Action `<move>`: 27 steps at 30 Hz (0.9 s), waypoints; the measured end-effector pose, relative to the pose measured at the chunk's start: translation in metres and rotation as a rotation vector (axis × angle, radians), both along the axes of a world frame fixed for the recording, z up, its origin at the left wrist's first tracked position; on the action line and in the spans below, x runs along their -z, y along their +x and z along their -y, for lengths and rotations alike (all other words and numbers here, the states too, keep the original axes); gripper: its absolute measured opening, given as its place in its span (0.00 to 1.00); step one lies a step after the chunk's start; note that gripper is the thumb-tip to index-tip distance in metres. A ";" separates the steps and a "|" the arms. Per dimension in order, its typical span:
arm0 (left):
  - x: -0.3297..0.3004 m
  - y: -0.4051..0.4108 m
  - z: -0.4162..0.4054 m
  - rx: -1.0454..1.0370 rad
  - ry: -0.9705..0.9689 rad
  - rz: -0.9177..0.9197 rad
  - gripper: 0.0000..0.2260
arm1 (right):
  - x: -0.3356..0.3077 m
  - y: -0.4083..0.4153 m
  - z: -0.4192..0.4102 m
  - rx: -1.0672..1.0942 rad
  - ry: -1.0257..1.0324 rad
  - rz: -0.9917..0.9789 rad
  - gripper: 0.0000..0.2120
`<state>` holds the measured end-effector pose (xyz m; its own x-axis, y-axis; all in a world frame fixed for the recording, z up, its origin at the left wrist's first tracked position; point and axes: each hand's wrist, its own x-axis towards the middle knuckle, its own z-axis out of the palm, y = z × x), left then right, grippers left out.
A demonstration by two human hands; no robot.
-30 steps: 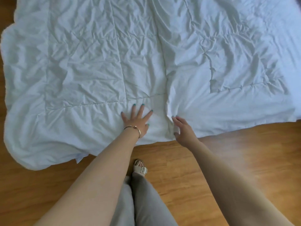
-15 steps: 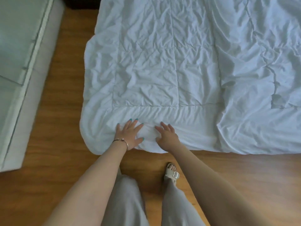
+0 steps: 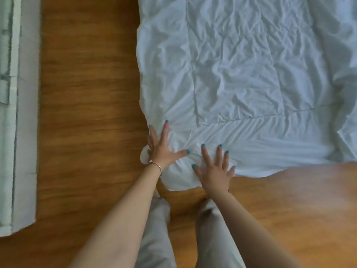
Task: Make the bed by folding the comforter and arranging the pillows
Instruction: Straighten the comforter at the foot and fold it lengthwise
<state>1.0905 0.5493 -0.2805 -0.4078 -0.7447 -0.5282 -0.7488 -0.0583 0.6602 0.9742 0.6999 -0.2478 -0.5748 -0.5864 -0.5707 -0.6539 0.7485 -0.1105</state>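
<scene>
A white quilted comforter (image 3: pixel 241 78) lies spread flat on the wooden floor, filling the upper right of the head view. Its near left corner is bunched and wrinkled. My left hand (image 3: pixel 161 147), with a thin bracelet at the wrist, presses flat on that corner with fingers spread straight. My right hand (image 3: pixel 215 171) lies flat just to the right, on the near edge, fingers spread too. Neither hand grips the fabric. No pillows are in view.
Bare wooden floor (image 3: pixel 87 105) runs between the comforter and a pale bed edge (image 3: pixel 19 113) along the left border. My legs in light trousers (image 3: pixel 154 235) stand just in front of the comforter's corner.
Both hands have slid left along the comforter's near edge, from its middle to its near left corner. My view has shifted left with them, and the bed edge has come into sight.
</scene>
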 end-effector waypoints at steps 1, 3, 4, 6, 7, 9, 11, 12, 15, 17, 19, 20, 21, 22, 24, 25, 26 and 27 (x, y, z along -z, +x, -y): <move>0.000 0.004 0.005 -0.025 0.031 -0.064 0.56 | -0.001 0.008 -0.001 0.043 -0.003 0.016 0.33; -0.003 0.014 0.012 -0.071 0.058 -0.118 0.57 | -0.004 0.020 -0.004 0.111 -0.044 0.053 0.33; -0.006 0.016 0.013 -0.092 0.061 -0.101 0.57 | -0.006 0.024 -0.004 0.137 -0.057 0.071 0.34; -0.016 0.016 0.013 -0.097 0.040 -0.037 0.54 | -0.009 0.031 0.000 0.181 -0.047 0.101 0.34; -0.023 0.015 0.010 -0.063 -0.015 -0.023 0.50 | -0.010 0.034 0.002 0.199 -0.039 0.110 0.35; -0.035 0.022 0.002 0.073 -0.162 -0.039 0.42 | -0.013 0.038 0.009 0.236 -0.053 0.131 0.35; -0.044 0.040 -0.002 0.168 -0.223 -0.033 0.34 | -0.018 0.041 0.013 0.264 -0.092 0.170 0.34; -0.046 0.050 -0.002 0.161 -0.198 -0.021 0.32 | -0.021 0.043 0.012 0.267 -0.105 0.201 0.33; -0.057 0.066 -0.003 0.130 -0.127 0.036 0.30 | -0.034 0.051 -0.002 0.204 -0.119 0.281 0.33; -0.067 0.060 -0.002 0.127 -0.153 -0.007 0.29 | -0.041 0.056 -0.012 0.242 -0.184 0.331 0.35; -0.078 0.050 -0.005 0.108 -0.123 -0.130 0.29 | -0.047 0.060 -0.018 0.331 -0.292 0.415 0.40; -0.083 0.047 -0.007 0.119 -0.081 -0.194 0.28 | -0.049 0.064 -0.020 0.332 -0.351 0.462 0.44; -0.088 0.043 -0.009 0.148 -0.033 -0.244 0.28 | -0.051 0.068 -0.021 0.301 -0.410 0.504 0.48; -0.093 0.038 -0.012 0.194 0.008 -0.273 0.29 | -0.053 0.072 -0.020 0.257 -0.459 0.539 0.52; -0.104 0.026 -0.018 0.289 0.078 -0.273 0.30 | -0.059 0.076 -0.013 0.216 -0.516 0.578 0.59; -0.111 0.019 -0.020 0.305 0.125 -0.278 0.30 | -0.063 0.078 -0.008 0.232 -0.543 0.569 0.61; -0.118 0.012 -0.022 0.302 0.191 -0.296 0.30 | -0.068 0.078 -0.003 0.267 -0.576 0.535 0.62; -0.127 0.005 -0.023 0.286 0.281 -0.333 0.29 | -0.074 0.076 0.003 0.319 -0.613 0.479 0.61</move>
